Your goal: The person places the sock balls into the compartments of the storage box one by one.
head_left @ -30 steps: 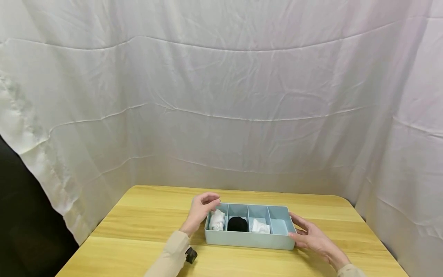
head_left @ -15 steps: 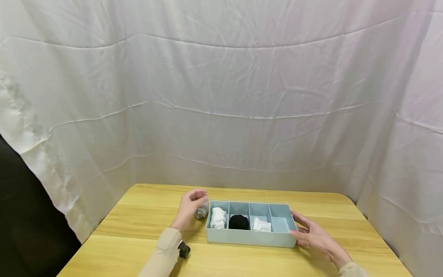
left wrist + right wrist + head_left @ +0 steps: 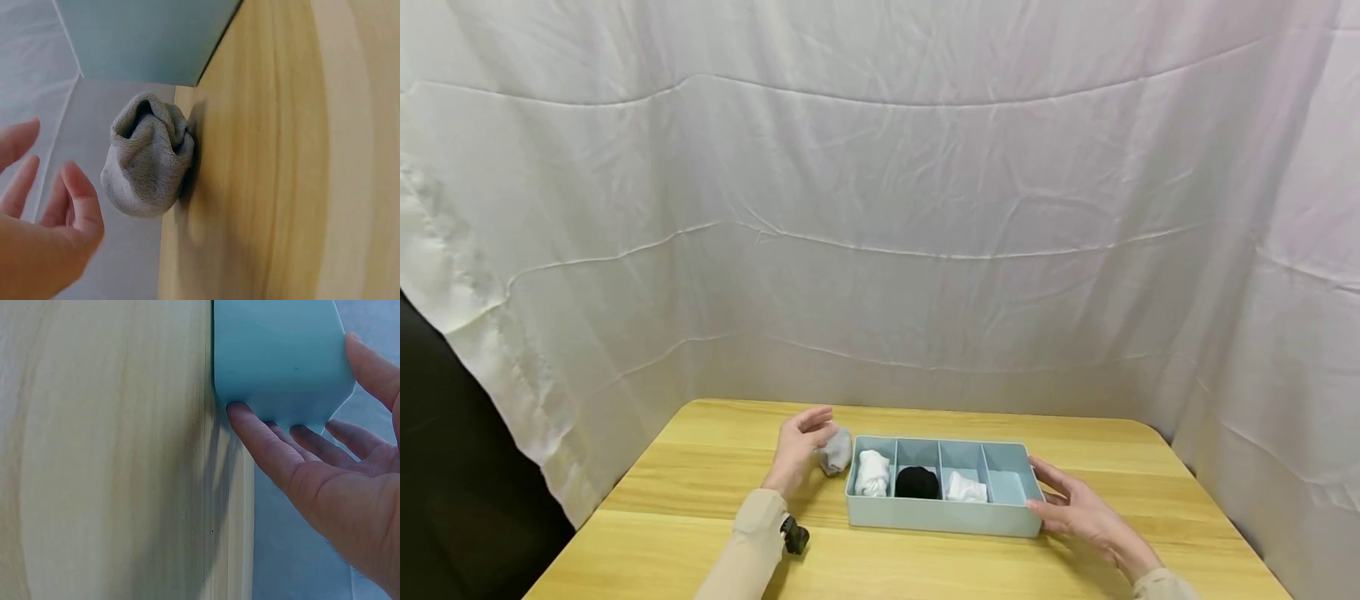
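A grey rolled sock (image 3: 149, 159) lies on the table just left of the light-blue box (image 3: 943, 517). Beside that sock is my left hand (image 3: 801, 446), fingers loosely bent and spread; a gap shows between fingers and sock in the left wrist view. The box has a row of compartments: a white sock (image 3: 872, 475) in the leftmost, a black sock (image 3: 917, 483) beside it, and a smaller white sock (image 3: 966, 488) in the third. No sock shows in the right-hand compartment. My right hand (image 3: 1082, 517) rests its outstretched fingers (image 3: 269, 447) against the right end of the box.
Both the box and the sock stand on a light wooden table (image 3: 700, 492) with rounded far corners. A pale curtain (image 3: 925, 250) hangs behind it and along the sides. A black device (image 3: 794, 535) is strapped to my left wrist.
My left hand has moved left, away from the box's left end. The grey sock, hidden earlier, now shows beside the hand. My right hand has stayed at the box.
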`<state>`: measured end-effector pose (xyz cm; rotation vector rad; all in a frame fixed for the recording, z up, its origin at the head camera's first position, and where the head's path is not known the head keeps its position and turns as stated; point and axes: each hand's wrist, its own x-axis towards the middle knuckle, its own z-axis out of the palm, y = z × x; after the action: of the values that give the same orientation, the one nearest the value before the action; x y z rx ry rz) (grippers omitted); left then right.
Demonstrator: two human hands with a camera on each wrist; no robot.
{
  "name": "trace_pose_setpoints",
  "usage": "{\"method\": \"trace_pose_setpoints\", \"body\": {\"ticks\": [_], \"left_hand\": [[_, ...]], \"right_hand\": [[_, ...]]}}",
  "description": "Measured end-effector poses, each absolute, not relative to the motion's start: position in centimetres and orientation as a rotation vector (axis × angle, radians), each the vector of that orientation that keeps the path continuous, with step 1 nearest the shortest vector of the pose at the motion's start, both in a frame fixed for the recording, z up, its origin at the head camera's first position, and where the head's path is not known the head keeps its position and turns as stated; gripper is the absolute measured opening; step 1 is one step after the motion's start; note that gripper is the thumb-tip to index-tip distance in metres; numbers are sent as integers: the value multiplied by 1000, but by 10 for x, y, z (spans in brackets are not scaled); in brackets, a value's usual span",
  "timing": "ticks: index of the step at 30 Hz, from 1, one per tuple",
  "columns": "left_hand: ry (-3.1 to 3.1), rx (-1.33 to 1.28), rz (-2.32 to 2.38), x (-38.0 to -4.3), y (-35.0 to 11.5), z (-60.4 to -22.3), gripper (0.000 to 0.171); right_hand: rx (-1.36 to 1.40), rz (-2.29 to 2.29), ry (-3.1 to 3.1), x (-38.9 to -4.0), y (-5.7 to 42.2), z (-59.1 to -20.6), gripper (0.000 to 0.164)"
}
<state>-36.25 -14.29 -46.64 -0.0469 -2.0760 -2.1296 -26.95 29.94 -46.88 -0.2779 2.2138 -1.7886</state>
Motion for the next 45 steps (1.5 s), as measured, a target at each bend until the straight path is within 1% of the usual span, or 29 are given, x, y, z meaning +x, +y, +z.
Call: {"method": "trace_pose_setpoints", "body": {"ticks": [8,21,27,33,45], "left_hand": [[-2120,120,-2098,-369,-148,-479,44],[-2266,110,-2142,-374,-147,-492,52],[-2353,74,-2082,-372,-144,-492,50],[-2453,50,-2031,-373,-142,-490,52],[-2477,90,-1958,-374,-140,-488,42]], "right_hand": [[-274,-1783,2205,-269,300,-469,86],[-278,-1769,2219,-269,298,-469,86],[-268,-1763,2227,-269,298,-469,85],[-271,-1756,2234,-269,298,-468,85],[-274,-1760,2233,-268,298,-467,85]]}}
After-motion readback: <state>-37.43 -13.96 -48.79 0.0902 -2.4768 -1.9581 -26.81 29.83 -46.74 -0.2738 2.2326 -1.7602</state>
